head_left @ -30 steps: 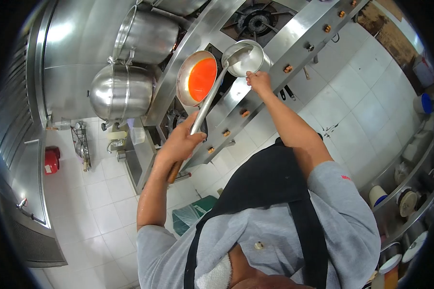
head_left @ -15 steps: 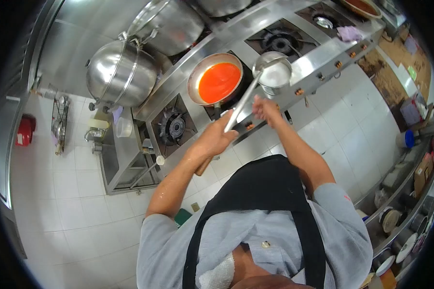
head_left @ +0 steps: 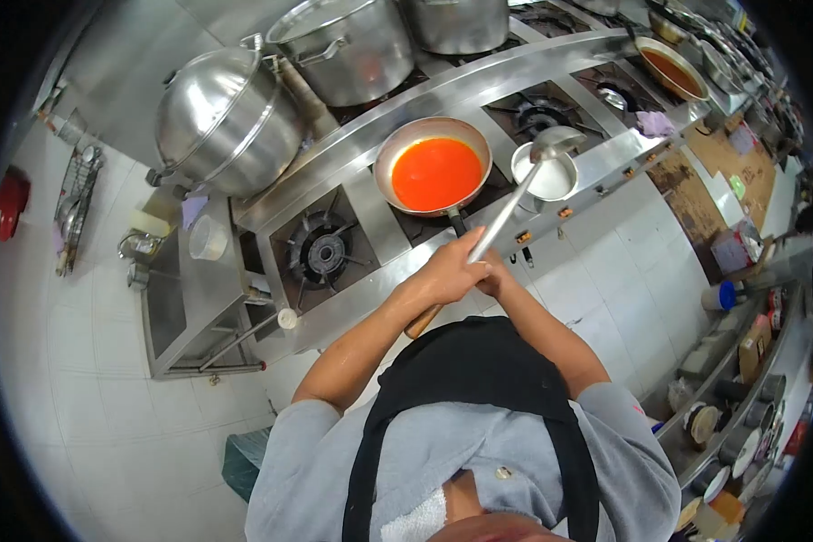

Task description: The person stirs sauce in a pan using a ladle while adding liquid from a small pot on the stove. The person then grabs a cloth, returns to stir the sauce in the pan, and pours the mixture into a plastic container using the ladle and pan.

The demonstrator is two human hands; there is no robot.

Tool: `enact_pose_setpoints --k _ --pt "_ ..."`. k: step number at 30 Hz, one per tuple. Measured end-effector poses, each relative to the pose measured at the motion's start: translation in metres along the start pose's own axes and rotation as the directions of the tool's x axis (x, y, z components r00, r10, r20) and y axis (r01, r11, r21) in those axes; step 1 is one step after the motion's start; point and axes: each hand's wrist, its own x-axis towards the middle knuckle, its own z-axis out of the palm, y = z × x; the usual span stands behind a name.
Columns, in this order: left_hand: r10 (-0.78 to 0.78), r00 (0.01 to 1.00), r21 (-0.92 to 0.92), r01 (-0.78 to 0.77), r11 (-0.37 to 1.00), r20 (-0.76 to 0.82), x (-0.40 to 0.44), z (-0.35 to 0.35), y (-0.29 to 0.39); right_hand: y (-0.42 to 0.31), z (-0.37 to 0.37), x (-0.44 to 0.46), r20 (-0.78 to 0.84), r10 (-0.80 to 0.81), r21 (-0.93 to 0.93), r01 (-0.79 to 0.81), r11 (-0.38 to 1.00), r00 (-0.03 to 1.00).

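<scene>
My left hand (head_left: 453,273) is closed around the long handle of a metal ladle (head_left: 515,200), whose wooden end sticks out below the fist. The ladle's bowl is over the far rim of a small pot (head_left: 546,194) holding white liquid. My right hand (head_left: 490,276) is against the left hand, partly behind it and the ladle handle; its fingers are hidden. Just beyond both hands, a frying pan (head_left: 383,163) with bright orange-red liquid sits on the stove, its dark handle pointing at my left hand.
Large steel pots (head_left: 339,59) and a domed steamer (head_left: 235,122) line the back. Bare burners (head_left: 323,255) flank the pan. A second pan (head_left: 673,70) of brown sauce and a purple cloth (head_left: 655,124) are at the right. Shelves (head_left: 714,425) with containers stand lower right.
The ladle's bowl has risen from inside the small pot to over its rim. My right hand has come in from the right to meet my left hand. The view has shifted.
</scene>
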Motion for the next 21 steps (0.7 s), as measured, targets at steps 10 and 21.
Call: enact_pose_setpoints --k 10,21 --pt "0.144 0.986 0.189 -0.126 0.974 -0.088 0.008 0.003 -0.006 -0.041 -0.027 -0.022 -0.034 0.049 -0.147 -0.053 0.988 0.998" --pt "0.069 0.989 0.218 -0.039 0.975 -0.132 0.035 0.034 -0.042 -0.092 -0.125 -0.016 -0.579 -0.29 -0.262 0.163 0.951 0.762"
